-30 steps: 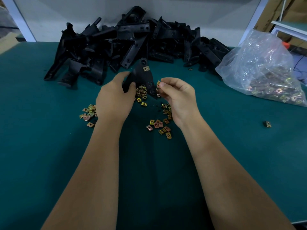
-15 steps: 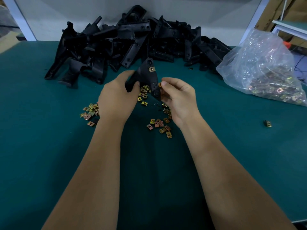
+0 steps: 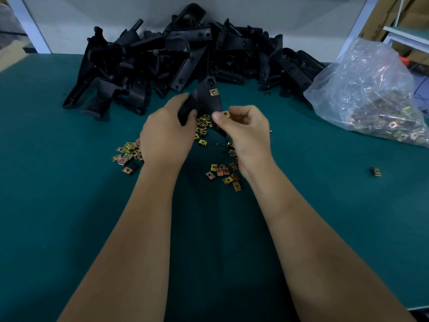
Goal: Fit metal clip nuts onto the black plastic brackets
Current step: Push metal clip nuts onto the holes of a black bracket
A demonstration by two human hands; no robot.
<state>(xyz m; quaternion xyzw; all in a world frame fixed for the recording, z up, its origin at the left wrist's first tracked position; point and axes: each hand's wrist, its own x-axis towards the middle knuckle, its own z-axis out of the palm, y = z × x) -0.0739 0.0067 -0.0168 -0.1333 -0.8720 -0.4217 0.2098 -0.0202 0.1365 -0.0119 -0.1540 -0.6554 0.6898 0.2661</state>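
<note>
Gripping one bracket (image 3: pixel 201 102) in left hand (image 3: pixel 166 135), one fitted nut (image 3: pixel 213 92) on it, right hand (image 3: pixel 246 129) pinching one clip nut (image 3: pixel 225 114) beside bracket.

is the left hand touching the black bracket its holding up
Touching. The head view shows the left hand gripping the lower end of the black bracket, fingers behind it and thumb in front, with no gap between them.

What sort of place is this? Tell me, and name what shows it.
Probably a factory assembly bench: a heap of identical black brackets, loose metal clip nuts on a green mat, and a plastic bag of more.
</note>
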